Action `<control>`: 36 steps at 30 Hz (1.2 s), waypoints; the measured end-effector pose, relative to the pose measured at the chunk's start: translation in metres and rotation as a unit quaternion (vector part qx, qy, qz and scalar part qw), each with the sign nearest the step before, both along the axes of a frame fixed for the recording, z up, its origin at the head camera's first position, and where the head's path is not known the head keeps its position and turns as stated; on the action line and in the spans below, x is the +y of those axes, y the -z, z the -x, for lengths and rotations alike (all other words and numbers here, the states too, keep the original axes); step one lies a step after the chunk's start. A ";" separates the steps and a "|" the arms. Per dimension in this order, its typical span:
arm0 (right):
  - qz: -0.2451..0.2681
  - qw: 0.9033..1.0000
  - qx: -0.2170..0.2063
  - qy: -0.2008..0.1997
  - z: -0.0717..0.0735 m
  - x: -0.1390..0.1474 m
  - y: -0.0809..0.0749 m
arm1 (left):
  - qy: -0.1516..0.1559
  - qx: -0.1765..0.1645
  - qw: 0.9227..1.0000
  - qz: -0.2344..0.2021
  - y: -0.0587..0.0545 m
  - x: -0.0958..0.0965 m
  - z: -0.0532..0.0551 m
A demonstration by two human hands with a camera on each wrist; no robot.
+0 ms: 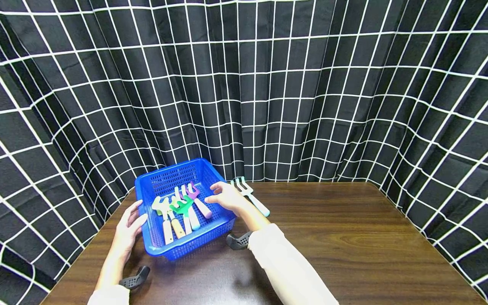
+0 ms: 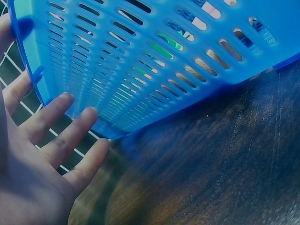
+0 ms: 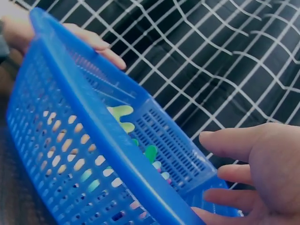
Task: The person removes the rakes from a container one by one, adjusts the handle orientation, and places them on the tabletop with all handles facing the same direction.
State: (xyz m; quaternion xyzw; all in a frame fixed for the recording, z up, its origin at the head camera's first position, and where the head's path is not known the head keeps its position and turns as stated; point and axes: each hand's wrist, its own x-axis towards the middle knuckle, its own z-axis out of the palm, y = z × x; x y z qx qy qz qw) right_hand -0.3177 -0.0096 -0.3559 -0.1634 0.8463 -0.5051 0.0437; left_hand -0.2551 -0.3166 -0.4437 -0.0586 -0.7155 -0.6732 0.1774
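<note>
The blue rectangular basket of perforated plastic (image 1: 198, 242) is at approx. 10 o'clock from the middle of the brown wood-grain table (image 1: 343, 220); if its whole base rests there, I can't tell. In it lies a loose group of small garden forks w/ coloured prongs, e.g. one w/ green prongs and whitish handle (image 1: 184, 206) and one w/ purple prongs and pink handle (image 1: 203, 208).

The left grip (image 1: 127, 226) is at the basket's 9 o'clock rim, touching it, fingers spread and loose. The right grip (image 1: 231, 198) is wide, over the 3 o'clock rim, holding nothing.

Main risk, IMO: an uneven lift. Neither grip looks firm, so if one side rises first, the basket could tilt and the forks slide to the low side, poss. w/ prongs caught in the slots.

2nd risk: the pale fork w/ teal handle end (image 1: 258, 204) lies outside, just past the 3 o'clock rim, beside the right forearm. A push toward 3 o'clock could shove it away.

3rd: the black wrist-worn device (image 1: 238, 241), near the basket's 4 o'clock corner, might knock the wall b/c there is little room.
</note>
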 end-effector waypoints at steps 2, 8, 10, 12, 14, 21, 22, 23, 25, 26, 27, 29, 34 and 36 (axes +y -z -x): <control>0.004 1.000 -0.013 -0.008 0.002 -0.001 0.001 | -0.004 -0.005 1.000 0.007 0.002 -0.001 -0.001; -0.024 0.999 -0.022 -0.033 0.008 -0.006 0.006 | -0.008 -0.008 1.000 0.008 0.003 -0.002 0.001; -0.047 0.998 -0.025 -0.043 0.010 -0.008 0.006 | -0.006 -0.002 1.000 0.004 0.002 -0.003 0.001; -0.069 0.996 -0.027 -0.053 0.012 -0.011 0.006 | -0.001 0.006 1.000 -0.002 0.001 -0.004 0.001; -0.078 0.994 -0.042 -0.066 0.013 -0.012 0.006 | 0.001 0.008 1.000 -0.006 0.001 -0.004 0.001; -0.078 0.985 -0.120 -0.097 0.017 -0.016 0.010 | 0.001 0.008 1.000 -0.003 0.001 -0.001 0.000; -0.080 0.983 -0.127 -0.101 0.018 -0.017 0.011 | 0.000 0.007 1.000 0.000 0.001 -0.001 0.000; -0.081 0.982 -0.134 -0.106 0.019 -0.017 0.012 | -0.001 0.007 1.000 0.001 0.001 -0.001 0.000; -0.076 0.979 -0.147 -0.117 0.020 -0.017 0.013 | -0.001 0.005 1.000 -0.002 0.001 -0.001 0.001; -0.070 0.978 -0.155 -0.123 0.021 -0.017 0.013 | -0.001 0.004 1.000 -0.005 0.001 -0.001 0.001; -0.064 0.976 -0.161 -0.129 0.022 -0.016 0.014 | 0.000 0.003 1.000 -0.009 0.001 -0.001 0.001; -0.054 0.974 -0.169 -0.140 0.024 -0.016 0.015 | 0.002 0.002 1.000 -0.016 0.001 0.000 0.002; -0.060 0.968 -0.180 -0.164 0.026 -0.016 0.018 | 0.004 0.002 1.000 -0.020 0.001 0.000 0.002; -0.068 0.965 -0.183 -0.174 0.027 -0.017 0.019 | 0.004 0.003 1.000 -0.021 0.001 0.000 0.002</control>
